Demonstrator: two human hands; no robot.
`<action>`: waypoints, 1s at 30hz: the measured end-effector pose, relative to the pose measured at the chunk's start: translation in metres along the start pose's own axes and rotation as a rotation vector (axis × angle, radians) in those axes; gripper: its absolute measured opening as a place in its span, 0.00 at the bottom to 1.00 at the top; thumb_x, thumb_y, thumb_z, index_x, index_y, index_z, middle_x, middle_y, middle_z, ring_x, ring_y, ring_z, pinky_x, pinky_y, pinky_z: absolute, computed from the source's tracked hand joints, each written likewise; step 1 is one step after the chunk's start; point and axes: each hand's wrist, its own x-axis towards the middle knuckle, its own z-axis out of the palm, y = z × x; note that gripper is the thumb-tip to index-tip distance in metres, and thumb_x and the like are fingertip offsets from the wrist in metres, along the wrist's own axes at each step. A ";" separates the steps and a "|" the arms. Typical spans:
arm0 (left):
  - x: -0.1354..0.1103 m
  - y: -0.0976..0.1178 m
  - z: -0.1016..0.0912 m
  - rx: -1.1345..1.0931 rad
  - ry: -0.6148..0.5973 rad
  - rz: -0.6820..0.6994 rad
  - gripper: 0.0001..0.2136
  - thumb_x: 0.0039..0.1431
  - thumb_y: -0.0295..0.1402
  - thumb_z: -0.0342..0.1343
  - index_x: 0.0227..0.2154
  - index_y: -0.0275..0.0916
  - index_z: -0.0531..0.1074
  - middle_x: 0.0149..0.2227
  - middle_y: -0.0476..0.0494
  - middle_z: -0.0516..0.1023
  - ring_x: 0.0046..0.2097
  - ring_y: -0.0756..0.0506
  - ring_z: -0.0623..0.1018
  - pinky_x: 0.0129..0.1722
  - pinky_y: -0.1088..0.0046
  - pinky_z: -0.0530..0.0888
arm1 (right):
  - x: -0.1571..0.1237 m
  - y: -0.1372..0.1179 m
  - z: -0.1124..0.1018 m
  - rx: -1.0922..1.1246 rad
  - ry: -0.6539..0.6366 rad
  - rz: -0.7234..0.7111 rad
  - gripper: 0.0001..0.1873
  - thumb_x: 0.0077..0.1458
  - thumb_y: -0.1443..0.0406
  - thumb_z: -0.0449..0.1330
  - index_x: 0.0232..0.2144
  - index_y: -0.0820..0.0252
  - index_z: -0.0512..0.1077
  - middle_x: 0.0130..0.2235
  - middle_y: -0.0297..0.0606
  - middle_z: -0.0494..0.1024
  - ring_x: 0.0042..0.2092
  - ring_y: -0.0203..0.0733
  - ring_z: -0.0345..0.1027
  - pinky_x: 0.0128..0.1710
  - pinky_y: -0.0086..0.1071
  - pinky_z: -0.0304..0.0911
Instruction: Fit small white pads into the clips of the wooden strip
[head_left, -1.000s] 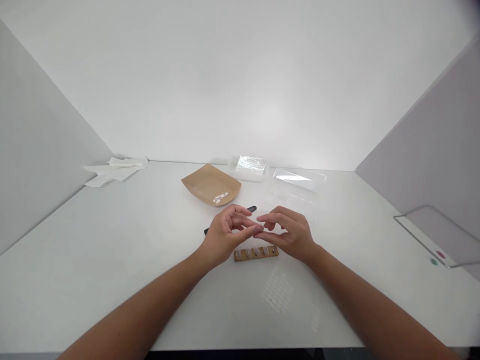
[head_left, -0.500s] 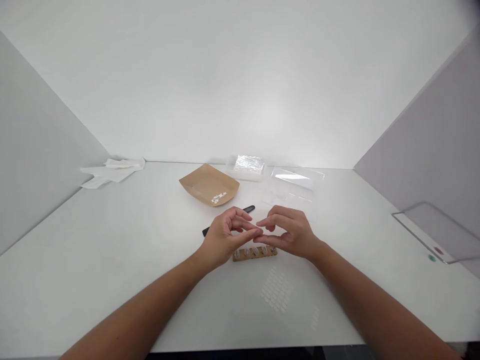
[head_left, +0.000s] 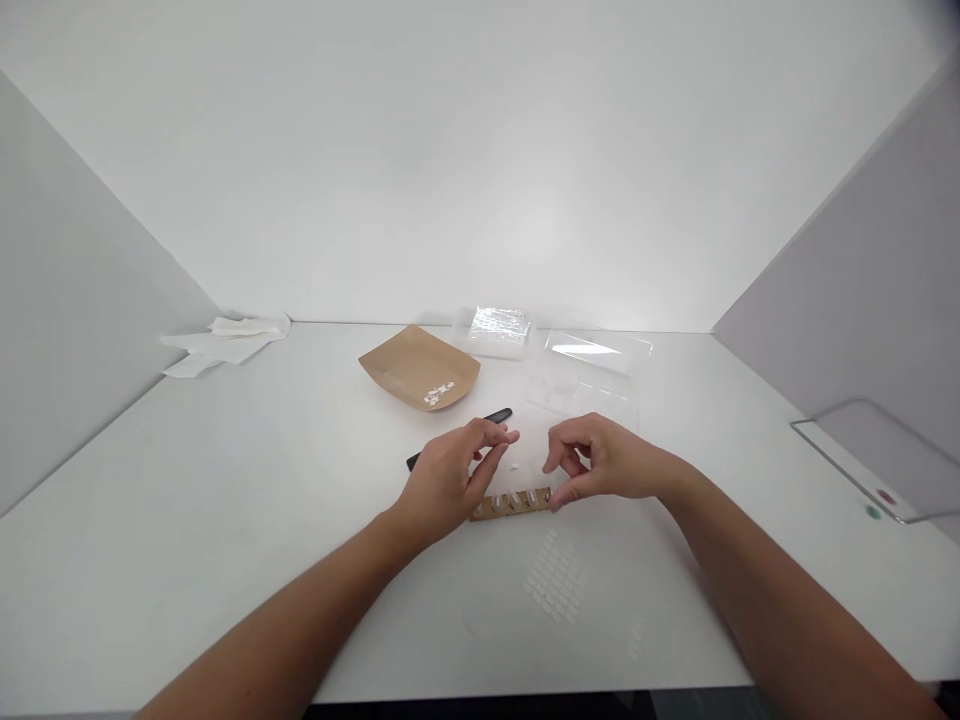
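Observation:
My left hand (head_left: 454, 475) is over the black tool (head_left: 498, 416), which lies slantwise and is partly covered. Its thumb and forefinger are pinched together; anything between them is too small to make out. Close to the right end of a narrow brown strip (head_left: 513, 511), my right hand (head_left: 604, 460) has thumb and forefinger apart, with nothing visible between them. The strip carries several small clear pieces (head_left: 514, 499) in a row. A tiny white piece (head_left: 514, 466) shows between the hands, just behind the strip.
Behind my left hand stands a brown paper tray (head_left: 405, 365) with small white pieces (head_left: 438, 393). A clear wrapped pack (head_left: 496, 332) and clear plastic sheets (head_left: 589, 352) lie near the back wall. White tissues (head_left: 229, 345) are at left, a wire frame (head_left: 844, 455) at right.
My hands have come apart from fingertips meeting. The right hand has moved right and its thumb has dropped toward the strip's end. The tiny white piece now shows between the hands.

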 end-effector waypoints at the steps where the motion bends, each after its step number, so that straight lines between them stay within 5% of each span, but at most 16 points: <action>1: 0.000 -0.001 0.000 0.019 -0.002 0.020 0.05 0.73 0.32 0.52 0.45 0.44 0.73 0.48 0.46 0.86 0.55 0.42 0.84 0.41 0.69 0.82 | 0.000 0.001 0.000 0.014 -0.019 0.010 0.22 0.46 0.50 0.78 0.32 0.56 0.75 0.22 0.24 0.64 0.25 0.32 0.56 0.27 0.30 0.53; 10: -0.001 0.002 -0.001 0.159 0.060 0.148 0.04 0.69 0.27 0.55 0.39 0.43 0.71 0.49 0.48 0.86 0.42 0.47 0.86 0.34 0.73 0.81 | 0.003 0.011 -0.001 0.048 -0.101 0.072 0.22 0.43 0.52 0.79 0.29 0.56 0.74 0.23 0.24 0.64 0.26 0.32 0.56 0.28 0.30 0.52; 30: -0.001 0.003 -0.001 0.120 0.001 0.139 0.08 0.71 0.28 0.54 0.46 0.43 0.76 0.42 0.44 0.84 0.45 0.45 0.80 0.31 0.73 0.77 | 0.006 0.013 0.002 0.097 -0.122 0.093 0.23 0.41 0.52 0.79 0.29 0.56 0.74 0.23 0.24 0.65 0.26 0.32 0.57 0.27 0.30 0.55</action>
